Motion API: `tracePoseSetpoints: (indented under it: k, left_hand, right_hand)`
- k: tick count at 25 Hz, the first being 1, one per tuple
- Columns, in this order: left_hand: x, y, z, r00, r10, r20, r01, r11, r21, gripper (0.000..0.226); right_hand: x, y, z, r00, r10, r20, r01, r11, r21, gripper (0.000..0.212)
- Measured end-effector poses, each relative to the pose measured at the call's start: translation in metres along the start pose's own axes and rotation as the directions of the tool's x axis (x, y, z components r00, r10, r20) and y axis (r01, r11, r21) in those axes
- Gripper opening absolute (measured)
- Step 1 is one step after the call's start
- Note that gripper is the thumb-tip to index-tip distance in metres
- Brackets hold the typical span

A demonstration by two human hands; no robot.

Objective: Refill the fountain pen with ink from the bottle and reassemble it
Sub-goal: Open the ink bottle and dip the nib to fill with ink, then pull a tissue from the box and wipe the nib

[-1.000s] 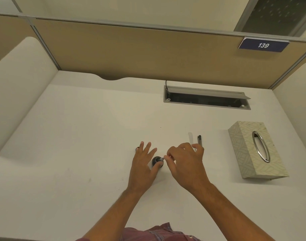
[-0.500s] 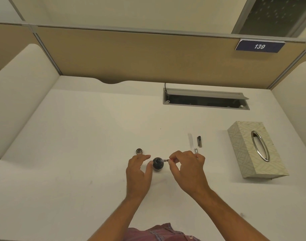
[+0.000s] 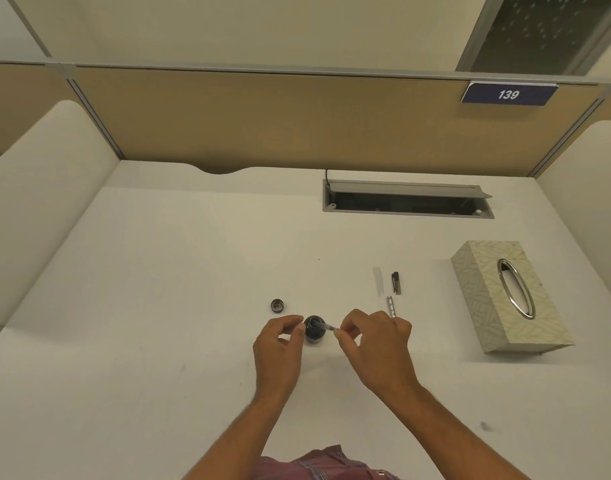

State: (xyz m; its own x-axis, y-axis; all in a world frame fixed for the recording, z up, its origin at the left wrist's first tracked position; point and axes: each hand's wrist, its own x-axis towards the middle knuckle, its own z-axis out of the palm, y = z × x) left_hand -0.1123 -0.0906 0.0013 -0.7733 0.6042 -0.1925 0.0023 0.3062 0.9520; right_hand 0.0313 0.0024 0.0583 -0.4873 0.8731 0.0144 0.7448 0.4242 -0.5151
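Head view of a white counter point(image 3: 158, 289) inside a partitioned cubicle. The open ink bottle point(image 3: 313, 330) stands upright near the counter's middle, between the two hands. The left hand point(image 3: 280, 344) is curled, its thumb and forefinger meeting the bottle's left side to steady it. The right hand point(image 3: 375, 341) pinches, between thumb and forefinger, the outer end of a slim clear pen converter point(image 3: 326, 327), which slants down to the left with its far end in the bottle's mouth. The bottle cap point(image 3: 277, 305) lies on the counter, apart from the bottle, behind and left of it. Behind the right hand lie three pen parts, close together: a pale translucent barrel point(image 3: 378, 281), a dark clipped pen cap point(image 3: 396, 283) just to its right, and a small patterned section point(image 3: 391, 306) partly hidden by the knuckles. A patterned tissue box point(image 3: 484, 292) sits well apart at right. A grey cable hatch point(image 3: 408, 201) is set into the counter's rear, below a plate reading 139 point(image 3: 508, 94).
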Motion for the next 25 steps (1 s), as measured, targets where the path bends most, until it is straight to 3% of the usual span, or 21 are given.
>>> tracePoseSetpoints:
  k: [3,6,9,15,25]
  left_hand:
    - [0.002,0.0,-0.002,0.991,-0.13,-0.008,0.128,0.984,-0.122,0.016]
    - [0.008,0.0,-0.009,0.962,-0.271,-0.029,0.25,0.922,-0.297,0.013]
    - [0.012,0.0,-0.016,0.947,-0.32,-0.02,0.283,0.865,-0.415,0.016]
    - [0.013,0.009,-0.016,0.964,-0.265,-0.01,0.238,0.879,-0.414,0.019]
    - [0.013,0.04,0.027,0.988,-0.148,0.053,0.157,0.921,-0.357,0.023]
  right_hand:
    - [-0.001,0.003,0.0,0.998,0.032,0.048,-0.03,0.998,-0.048,0.009]
    - [-0.003,0.006,0.0,0.985,0.069,0.159,-0.041,0.984,-0.175,0.021]
    - [-0.006,0.009,0.0,0.979,0.092,0.181,-0.054,0.977,-0.205,0.025]
    - [-0.014,0.016,-0.007,0.976,0.149,0.157,-0.166,0.98,0.105,0.011]
    - [-0.033,0.033,-0.058,0.98,0.199,-0.021,-0.164,0.858,0.488,0.011]
